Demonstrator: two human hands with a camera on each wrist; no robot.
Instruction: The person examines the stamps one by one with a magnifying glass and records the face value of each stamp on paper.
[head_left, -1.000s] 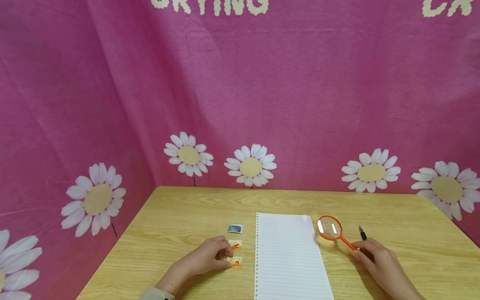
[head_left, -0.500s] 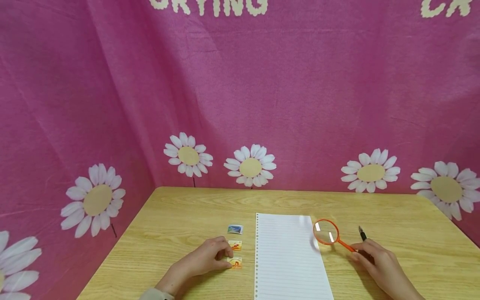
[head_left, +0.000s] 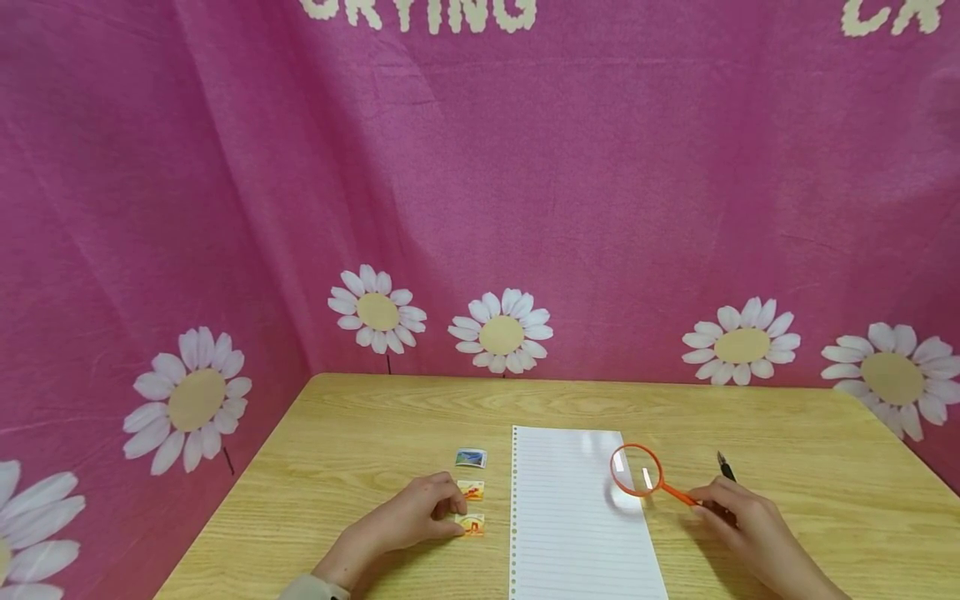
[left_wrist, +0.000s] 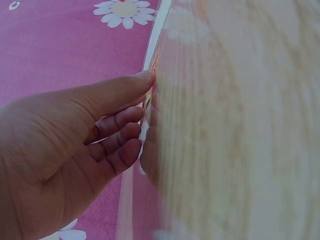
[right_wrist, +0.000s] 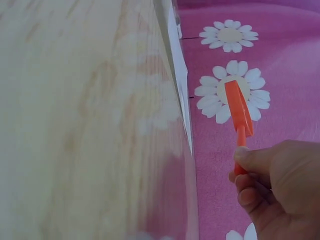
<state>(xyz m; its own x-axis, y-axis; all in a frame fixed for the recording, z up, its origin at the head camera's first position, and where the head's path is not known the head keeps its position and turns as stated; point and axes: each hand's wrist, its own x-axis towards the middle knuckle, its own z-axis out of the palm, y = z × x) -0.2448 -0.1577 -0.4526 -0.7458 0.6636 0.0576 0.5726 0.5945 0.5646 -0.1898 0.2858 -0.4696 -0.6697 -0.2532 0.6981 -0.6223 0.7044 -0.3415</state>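
Observation:
My right hand (head_left: 750, 521) grips the handle of an orange-rimmed magnifying glass (right_wrist: 239, 107), thumb against the fingers. Its round lens is above the right edge of a lined, hole-punched sheet of paper (head_left: 577, 517), casting a faint shadow there. Just past that hand lies a dark pen (head_left: 726, 468), nib pointing away, its rear part hidden by the hand. At left, my left hand (head_left: 412, 512) rests on the table with fingertips at the left edges of two yellow-orange stamps, the nearest stamp (head_left: 471, 525) and the middle stamp (head_left: 471, 490). A blue-green stamp (head_left: 471, 457) lies beyond them in the same column.
The wooden table (head_left: 360, 442) carries everything. A pink cloth (head_left: 600, 208) printed with white daisies and lettering hangs behind its far edge and along the left side.
The magnifying glass has moved left and slightly nearer in my right hand, its lens now over the paper's edge. My left hand, the stamps, the paper and the pen have stayed put.

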